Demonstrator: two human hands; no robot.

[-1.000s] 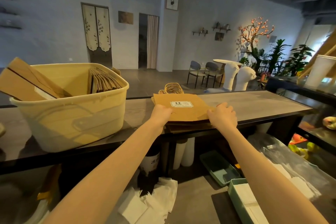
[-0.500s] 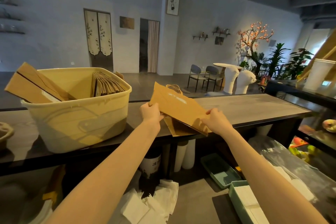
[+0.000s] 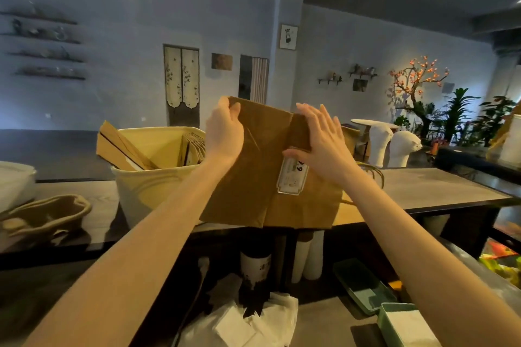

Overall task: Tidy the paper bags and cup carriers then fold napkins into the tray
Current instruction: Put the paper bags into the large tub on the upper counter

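A stack of flat brown paper bags (image 3: 253, 177) with a white label is lifted upright above the counter (image 3: 428, 189), just right of the cream bin (image 3: 152, 186). My left hand (image 3: 224, 132) grips the stack's upper left corner. My right hand (image 3: 321, 141) lies against the bags' face near the label, fingers spread and straight. Twine handles hang out at the stack's right side. The bin holds more folded bags and cardboard cup carriers (image 3: 121, 149). White napkins (image 3: 253, 324) lie loose on the lower shelf, and a green tray (image 3: 394, 327) with napkins stands at the lower right.
A woven basket (image 3: 42, 220) and a white bowl edge (image 3: 14, 183) sit on the counter's left end. A second green tray (image 3: 363, 284), a bottle and white cup stacks are under the counter. Plants and a white cup stand at the far right.
The bag stack went from lying flat on the counter to being raised and turned upright toward the bin. My right hand's fingers have straightened against its face. The camera tilted upward.
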